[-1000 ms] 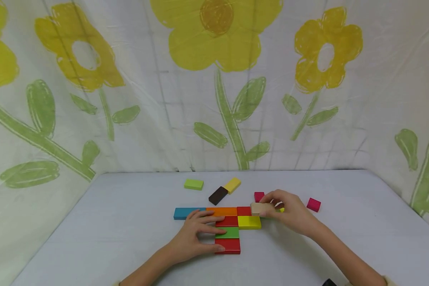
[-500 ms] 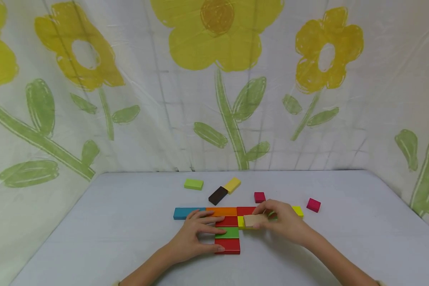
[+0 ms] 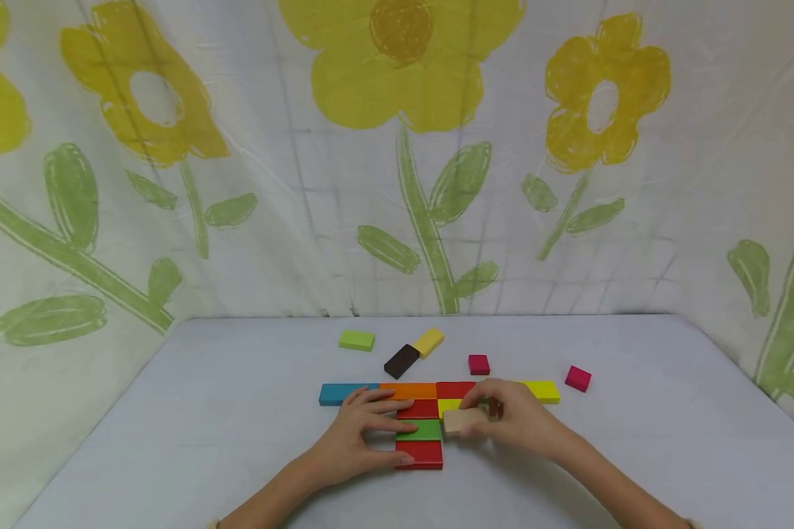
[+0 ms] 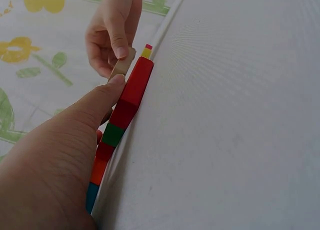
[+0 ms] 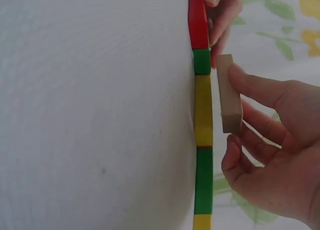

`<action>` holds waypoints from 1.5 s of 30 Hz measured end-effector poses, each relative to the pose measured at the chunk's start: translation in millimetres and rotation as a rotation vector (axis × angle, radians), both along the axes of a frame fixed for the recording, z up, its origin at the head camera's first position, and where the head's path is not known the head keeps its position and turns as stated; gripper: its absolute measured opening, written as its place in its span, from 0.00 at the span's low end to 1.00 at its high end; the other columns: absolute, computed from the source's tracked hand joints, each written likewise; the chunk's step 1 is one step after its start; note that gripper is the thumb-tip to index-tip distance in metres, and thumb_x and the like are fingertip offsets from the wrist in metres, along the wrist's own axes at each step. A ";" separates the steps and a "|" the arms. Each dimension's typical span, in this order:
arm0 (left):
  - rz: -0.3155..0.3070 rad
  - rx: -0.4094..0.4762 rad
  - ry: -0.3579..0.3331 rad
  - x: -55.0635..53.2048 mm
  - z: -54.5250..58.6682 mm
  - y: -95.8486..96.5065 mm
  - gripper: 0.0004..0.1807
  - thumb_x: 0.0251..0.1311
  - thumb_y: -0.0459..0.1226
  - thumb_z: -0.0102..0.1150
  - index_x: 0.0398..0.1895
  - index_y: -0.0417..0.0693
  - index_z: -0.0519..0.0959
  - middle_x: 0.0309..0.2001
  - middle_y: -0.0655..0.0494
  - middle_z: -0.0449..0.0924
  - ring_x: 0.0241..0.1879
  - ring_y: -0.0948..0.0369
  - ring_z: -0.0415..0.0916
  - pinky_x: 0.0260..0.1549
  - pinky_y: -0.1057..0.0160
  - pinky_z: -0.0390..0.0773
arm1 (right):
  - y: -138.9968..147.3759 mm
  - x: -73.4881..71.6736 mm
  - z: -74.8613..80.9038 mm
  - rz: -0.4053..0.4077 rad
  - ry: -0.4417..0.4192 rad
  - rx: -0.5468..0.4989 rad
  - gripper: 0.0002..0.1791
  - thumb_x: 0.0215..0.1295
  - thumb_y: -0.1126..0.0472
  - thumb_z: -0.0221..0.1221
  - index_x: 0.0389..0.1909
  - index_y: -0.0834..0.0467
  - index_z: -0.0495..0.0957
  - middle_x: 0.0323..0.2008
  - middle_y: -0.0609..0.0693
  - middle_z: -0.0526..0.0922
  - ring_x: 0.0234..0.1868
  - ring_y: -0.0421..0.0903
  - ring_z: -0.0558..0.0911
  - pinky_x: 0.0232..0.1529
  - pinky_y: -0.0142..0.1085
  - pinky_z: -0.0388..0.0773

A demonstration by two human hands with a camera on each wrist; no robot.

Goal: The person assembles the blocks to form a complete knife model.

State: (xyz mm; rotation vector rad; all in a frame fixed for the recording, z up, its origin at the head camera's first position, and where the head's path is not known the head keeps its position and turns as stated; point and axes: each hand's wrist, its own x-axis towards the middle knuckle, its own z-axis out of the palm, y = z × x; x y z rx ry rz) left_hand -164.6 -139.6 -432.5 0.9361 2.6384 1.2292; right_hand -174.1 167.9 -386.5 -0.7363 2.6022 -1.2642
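My left hand (image 3: 357, 437) lies with fingers spread over the left side of a short column of wooden blocks: a red block (image 3: 417, 409), a green block (image 3: 428, 430) and a nearer red block (image 3: 426, 455). Between thumb and fingers, my right hand (image 3: 523, 419) pinches a plain wood block (image 3: 459, 422). It overlaps the yellow block (image 3: 447, 405) in the head view. From the right wrist view, the plain block (image 5: 230, 95) is raised, with a gap between it and the laid blocks. My right fingers hide part of the back row.
Behind the column runs a row with a blue block (image 3: 344, 394), an orange block (image 3: 409, 391), a red block (image 3: 454, 389) and a yellow block (image 3: 541, 391). Farther back lie a lime block (image 3: 356, 340), a black block (image 3: 401, 361), a pale yellow block (image 3: 428, 342) and two crimson blocks (image 3: 479, 364).
My right hand has carried the plain wood block from over the back row toward me and slightly left, past the yellow block. The left hand has stayed on the column.
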 end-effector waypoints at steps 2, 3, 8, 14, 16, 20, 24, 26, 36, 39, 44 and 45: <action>-0.001 0.002 -0.003 0.3 0.4 -0.1 0.22 0.61 0.56 0.73 0.59 0.68 0.88 0.69 0.66 0.79 0.76 0.49 0.61 0.73 0.25 0.47 | -0.1 -0.6 -1.4 0.011 -0.003 0.003 0.15 0.59 0.56 0.78 0.44 0.55 0.86 0.36 0.43 0.82 0.33 0.42 0.75 0.32 0.30 0.75; -0.002 0.003 -0.004 0.5 0.7 -0.1 0.22 0.61 0.56 0.73 0.59 0.68 0.88 0.69 0.66 0.79 0.76 0.49 0.61 0.73 0.25 0.46 | -0.2 -0.7 -1.8 0.016 -0.010 0.004 0.15 0.59 0.55 0.78 0.43 0.54 0.87 0.36 0.43 0.82 0.33 0.42 0.75 0.31 0.30 0.75; -0.007 0.006 0.000 1.4 1.9 0.0 0.22 0.61 0.55 0.73 0.59 0.67 0.88 0.69 0.65 0.79 0.76 0.49 0.61 0.73 0.25 0.46 | -1.0 -2.2 -3.8 0.045 -0.025 0.020 0.16 0.58 0.55 0.78 0.43 0.54 0.87 0.34 0.43 0.81 0.32 0.40 0.75 0.31 0.29 0.75; -0.006 0.014 0.010 1.9 1.9 0.3 0.21 0.61 0.55 0.74 0.58 0.67 0.88 0.69 0.65 0.79 0.76 0.48 0.62 0.73 0.25 0.46 | -2.2 -2.1 -4.6 0.062 0.000 0.064 0.16 0.58 0.54 0.78 0.44 0.54 0.86 0.32 0.44 0.78 0.32 0.39 0.74 0.30 0.29 0.74; -0.005 0.017 0.010 1.9 1.7 0.4 0.21 0.61 0.54 0.74 0.58 0.67 0.89 0.69 0.65 0.79 0.76 0.48 0.62 0.73 0.25 0.45 | -2.8 -1.9 -4.8 0.064 0.003 0.078 0.16 0.58 0.54 0.79 0.43 0.54 0.86 0.32 0.44 0.77 0.32 0.39 0.74 0.30 0.28 0.74; -0.004 0.020 0.010 1.8 1.8 0.7 0.21 0.61 0.54 0.75 0.58 0.67 0.89 0.69 0.65 0.79 0.76 0.47 0.62 0.74 0.25 0.45 | -3.2 -1.3 -4.9 0.068 -0.001 0.089 0.17 0.58 0.54 0.79 0.43 0.54 0.85 0.32 0.45 0.76 0.31 0.39 0.73 0.29 0.28 0.73; -0.002 0.013 0.009 1.7 2.1 0.8 0.22 0.60 0.54 0.75 0.58 0.66 0.89 0.69 0.65 0.79 0.76 0.47 0.62 0.74 0.25 0.45 | -2.8 -1.3 -5.0 0.079 0.007 0.089 0.16 0.58 0.55 0.78 0.44 0.54 0.85 0.33 0.45 0.75 0.30 0.38 0.73 0.29 0.28 0.73; -0.003 0.012 0.007 1.6 2.2 0.9 0.22 0.60 0.54 0.75 0.58 0.66 0.89 0.69 0.64 0.79 0.76 0.47 0.62 0.74 0.25 0.45 | -2.6 -1.3 -5.0 0.083 0.009 0.088 0.16 0.59 0.55 0.78 0.44 0.54 0.85 0.33 0.45 0.75 0.30 0.38 0.73 0.29 0.28 0.73; -0.003 0.010 0.013 1.5 1.9 0.9 0.23 0.60 0.54 0.74 0.58 0.66 0.88 0.69 0.64 0.80 0.75 0.48 0.63 0.73 0.25 0.46 | -3.0 -0.2 -4.6 0.076 0.010 0.085 0.16 0.60 0.55 0.77 0.44 0.54 0.84 0.34 0.45 0.76 0.30 0.38 0.74 0.30 0.28 0.75; -0.003 0.007 0.018 1.3 1.6 1.2 0.23 0.60 0.54 0.74 0.58 0.66 0.89 0.69 0.64 0.80 0.75 0.48 0.63 0.73 0.25 0.46 | -2.7 -0.5 -5.4 0.074 0.011 0.085 0.15 0.60 0.55 0.77 0.44 0.54 0.84 0.34 0.44 0.76 0.30 0.38 0.74 0.30 0.28 0.75; -0.002 0.001 0.015 1.0 1.8 1.6 0.23 0.60 0.54 0.74 0.59 0.66 0.88 0.69 0.64 0.79 0.75 0.48 0.63 0.73 0.24 0.46 | -2.8 0.0 -5.8 0.067 0.016 0.089 0.15 0.60 0.55 0.77 0.44 0.54 0.84 0.34 0.44 0.75 0.30 0.37 0.74 0.31 0.28 0.75; -0.002 0.001 0.013 1.0 2.0 1.6 0.23 0.60 0.54 0.74 0.59 0.66 0.88 0.69 0.64 0.79 0.75 0.48 0.63 0.73 0.24 0.46 | -2.8 0.1 -5.7 0.066 0.018 0.090 0.15 0.60 0.55 0.77 0.44 0.54 0.84 0.34 0.44 0.75 0.30 0.37 0.74 0.31 0.28 0.75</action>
